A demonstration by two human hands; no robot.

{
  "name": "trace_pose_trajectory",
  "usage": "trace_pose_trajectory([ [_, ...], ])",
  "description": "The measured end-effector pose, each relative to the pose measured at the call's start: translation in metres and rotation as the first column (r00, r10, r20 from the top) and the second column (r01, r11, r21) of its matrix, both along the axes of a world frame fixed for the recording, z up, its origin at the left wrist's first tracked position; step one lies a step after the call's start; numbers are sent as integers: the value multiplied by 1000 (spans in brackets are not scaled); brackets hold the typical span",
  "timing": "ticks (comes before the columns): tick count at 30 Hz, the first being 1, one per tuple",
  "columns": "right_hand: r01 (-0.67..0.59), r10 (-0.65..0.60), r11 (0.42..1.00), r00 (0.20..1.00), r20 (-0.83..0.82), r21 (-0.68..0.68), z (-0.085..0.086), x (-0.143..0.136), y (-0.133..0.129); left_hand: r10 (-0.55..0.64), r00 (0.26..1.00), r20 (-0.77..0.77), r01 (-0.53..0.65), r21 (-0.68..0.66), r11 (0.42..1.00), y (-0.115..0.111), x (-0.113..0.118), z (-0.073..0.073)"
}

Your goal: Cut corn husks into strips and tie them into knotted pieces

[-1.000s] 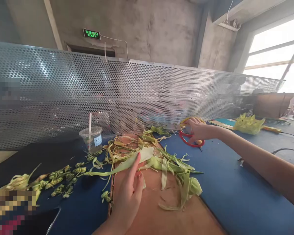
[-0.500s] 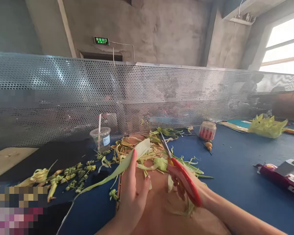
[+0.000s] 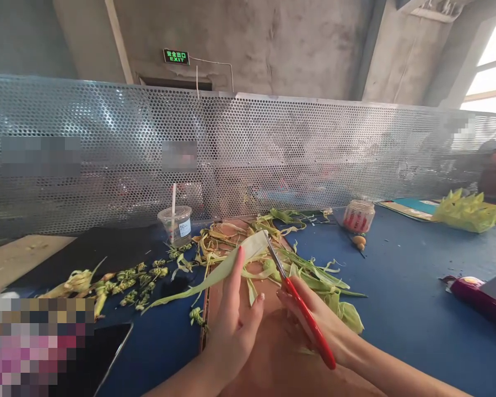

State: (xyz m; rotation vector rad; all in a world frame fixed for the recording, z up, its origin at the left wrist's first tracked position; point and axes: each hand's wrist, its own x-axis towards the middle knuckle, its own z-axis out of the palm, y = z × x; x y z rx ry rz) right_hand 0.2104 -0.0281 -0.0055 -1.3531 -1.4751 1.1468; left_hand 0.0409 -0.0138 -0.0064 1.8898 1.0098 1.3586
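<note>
A long pale-green corn husk strip [image 3: 254, 248] lies across the fingers of my left hand [image 3: 231, 328], its thin tail trailing left. The thumb stands apart from the index finger, and the strip is pinched between fingers that are partly hidden. My right hand [image 3: 320, 317] is closed around red-handled scissors [image 3: 310, 325]. The blades point up and left, with their tips at the broad end of the strip. From this angle I cannot tell whether they touch it. Under both hands is a brown board [image 3: 268, 353], with loose husk strips [image 3: 219, 242] heaped on its far part.
Small braided husk pieces [image 3: 146, 281] lie left, near a plastic cup with a straw [image 3: 176, 226]. A jar [image 3: 359, 216], a yellow-green spiky object [image 3: 467, 212] and a purple power strip [image 3: 475, 292] sit right. A perforated metal screen [image 3: 273, 154] stands behind.
The scissors have come left to the broad end of the husk strip. A husk piece near my right wrist now shows on its right side. The whole view has shifted slightly.
</note>
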Motion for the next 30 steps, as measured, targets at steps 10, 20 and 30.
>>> trace_pose_trajectory([
  [10, -4, 5, 999, 1000, -7, 35, 0, 2, 0, -24, 1000, 1, 24, -22, 999, -1, 0, -1],
  [20, -5, 4, 999, 999, 37, 31, 7, 2, -3, -22, 999, -31, 20, -41, 999, -1, -2, 0],
  [30, 4, -11, 998, 994, 104, 66, 6, 3, -4, -13, 999, -38, 12, -23, 1000, 0, -1, 1],
])
